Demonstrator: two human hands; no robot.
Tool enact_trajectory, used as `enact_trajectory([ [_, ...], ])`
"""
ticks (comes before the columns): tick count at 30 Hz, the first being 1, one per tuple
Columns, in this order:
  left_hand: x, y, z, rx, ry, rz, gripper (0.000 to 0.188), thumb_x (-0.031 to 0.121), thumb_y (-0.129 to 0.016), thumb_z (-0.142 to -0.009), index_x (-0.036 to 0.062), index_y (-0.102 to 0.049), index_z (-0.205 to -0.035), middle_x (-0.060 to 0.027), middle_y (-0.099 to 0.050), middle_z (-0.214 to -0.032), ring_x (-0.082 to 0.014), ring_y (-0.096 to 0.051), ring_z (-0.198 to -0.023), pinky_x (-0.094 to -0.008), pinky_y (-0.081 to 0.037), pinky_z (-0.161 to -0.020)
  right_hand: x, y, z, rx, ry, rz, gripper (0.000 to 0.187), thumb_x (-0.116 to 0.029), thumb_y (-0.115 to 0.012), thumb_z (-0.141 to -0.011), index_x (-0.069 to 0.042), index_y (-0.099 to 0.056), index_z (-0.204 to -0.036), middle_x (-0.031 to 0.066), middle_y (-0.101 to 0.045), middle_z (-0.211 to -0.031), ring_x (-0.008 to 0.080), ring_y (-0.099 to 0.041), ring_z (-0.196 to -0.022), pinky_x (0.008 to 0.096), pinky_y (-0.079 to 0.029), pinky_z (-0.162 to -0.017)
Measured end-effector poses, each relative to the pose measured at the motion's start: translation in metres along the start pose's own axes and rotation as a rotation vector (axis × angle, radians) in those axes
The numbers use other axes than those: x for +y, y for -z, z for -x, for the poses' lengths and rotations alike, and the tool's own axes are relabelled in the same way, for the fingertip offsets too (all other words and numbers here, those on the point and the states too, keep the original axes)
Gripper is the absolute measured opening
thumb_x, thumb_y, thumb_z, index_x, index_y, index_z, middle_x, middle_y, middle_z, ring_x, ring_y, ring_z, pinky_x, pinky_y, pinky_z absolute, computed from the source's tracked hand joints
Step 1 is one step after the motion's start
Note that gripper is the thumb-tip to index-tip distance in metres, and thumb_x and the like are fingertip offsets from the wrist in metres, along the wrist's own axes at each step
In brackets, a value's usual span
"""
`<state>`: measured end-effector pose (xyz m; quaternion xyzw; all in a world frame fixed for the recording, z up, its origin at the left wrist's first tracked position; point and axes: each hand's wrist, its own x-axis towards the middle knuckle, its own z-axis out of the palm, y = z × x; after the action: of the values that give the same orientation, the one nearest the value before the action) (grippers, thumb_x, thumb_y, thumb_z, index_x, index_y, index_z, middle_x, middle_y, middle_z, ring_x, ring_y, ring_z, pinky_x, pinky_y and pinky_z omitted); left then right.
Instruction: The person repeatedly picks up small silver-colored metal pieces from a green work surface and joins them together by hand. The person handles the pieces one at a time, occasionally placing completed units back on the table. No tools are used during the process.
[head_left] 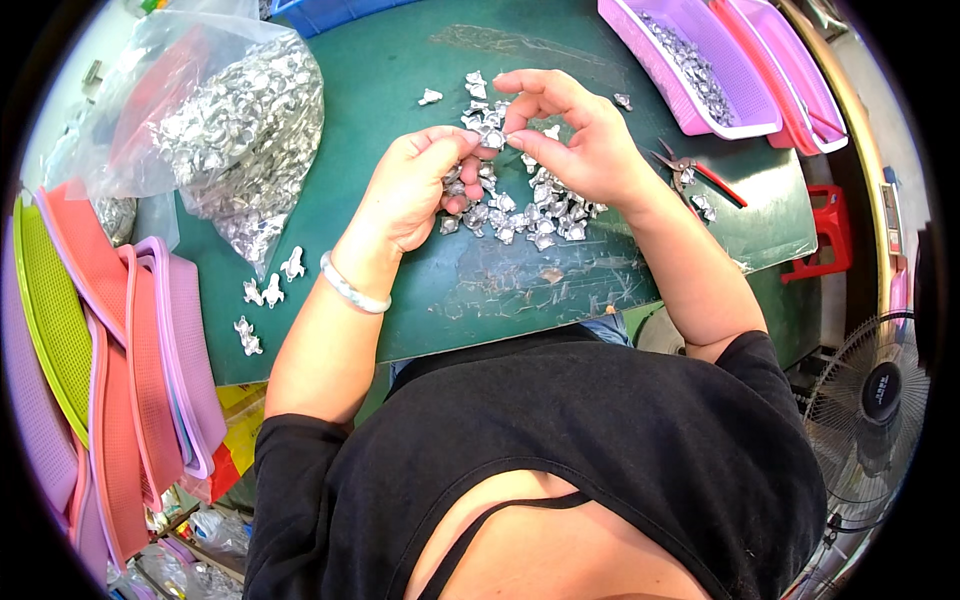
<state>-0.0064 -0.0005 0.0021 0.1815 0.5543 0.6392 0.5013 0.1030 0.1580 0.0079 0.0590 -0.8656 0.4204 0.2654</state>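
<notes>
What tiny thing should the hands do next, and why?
Maybe the right hand should pinch the small silvery metal piece: its thumb and index finger are apart, close by, while the left hand seems to hold that piece.

Wears blk short-slv top (560, 420) w/ pale bangle (351, 290)

Small white lettering (886, 384), on black fan hub (881, 394), not legible

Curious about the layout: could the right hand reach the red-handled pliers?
Likely yes: the pliers lie beside the right forearm, small metal parts next to them, nothing visible blocking the right hand.
</notes>
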Motion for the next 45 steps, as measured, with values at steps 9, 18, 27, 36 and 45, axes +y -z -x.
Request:
enact_trajectory([
  [9, -0.0018, -0.0017, 0.0004, 0.017, -0.053, 0.007, 0.015, 0.019, -0.055, -0.086, 0.0045, -0.058, -0.082, 0.0007, -0.051, -0.063, -0.0091, -0.05, -0.056, -0.019, -0.033, -0.045, -0.0002, -0.0014, 0.0006, -0.001, -0.138, -0.269, 0.041, 0.001, -0.054, -0.081, -0.001, -0.044, -0.12, 0.0031, -0.057, -0.082, 0.0094, -0.054, -0.08, 0.0231, -0.042, -0.073],
  [18, -0.0045, -0.001, -0.0004, 0.01, -0.1, -0.011, 0.013, 0.018, -0.057, -0.084, 0.0052, -0.059, -0.081, 0.0005, -0.053, -0.062, -0.0075, -0.05, -0.054, -0.0182, -0.034, -0.046, 0.0002, -0.0025, 0.0002, -0.039, -0.369, -0.502, 0.039, -0.004, -0.057, -0.081, 0.002, -0.044, -0.117, 0.0036, -0.06, -0.079, 0.0075, -0.055, -0.075, 0.022, -0.044, -0.07],
  [27, -0.0042, -0.0038, 0.0008, -0.003, -0.028, -0.001, 0.019, 0.023, -0.054, -0.086, 0.0062, -0.057, -0.077, 0.0019, -0.05, -0.061, -0.009, -0.049, -0.055, -0.0191, -0.031, -0.044, 0.0003, -0.0016, -0.001, -0.084, -0.618, -0.704, 0.043, -0.01, -0.061, -0.079, -0.001, -0.045, -0.118, -0.001, -0.057, -0.081, 0.0059, -0.054, -0.074, 0.0184, -0.041, -0.065],
  [36, -0.0037, -0.0038, 0.001, -0.007, -0.007, 0.033, 0.019, 0.023, -0.054, -0.086, 0.0061, -0.056, -0.077, 0.0011, -0.049, -0.062, -0.0102, -0.049, -0.056, -0.0192, -0.031, -0.045, -0.0004, -0.0044, -0.0011, -0.057, -0.637, -0.777, 0.046, -0.008, -0.06, -0.076, 0.003, -0.043, -0.117, 0.0019, -0.059, -0.078, 0.0063, -0.052, -0.069, 0.0184, -0.038, -0.06],
  [45, -0.0068, -0.0021, -0.0033, 0.046, -0.042, 0.116, 0.015, 0.021, -0.051, -0.086, 0.0072, -0.054, -0.08, -0.001, -0.052, -0.067, -0.0123, -0.053, -0.061, -0.0203, -0.037, -0.047, -0.0002, -0.0085, -0.0011, -0.075, -0.506, -0.651, 0.042, -0.006, -0.061, -0.078, 0.0, -0.045, -0.116, -0.0003, -0.057, -0.079, 0.0063, -0.053, -0.075, 0.0201, -0.041, -0.069],
])
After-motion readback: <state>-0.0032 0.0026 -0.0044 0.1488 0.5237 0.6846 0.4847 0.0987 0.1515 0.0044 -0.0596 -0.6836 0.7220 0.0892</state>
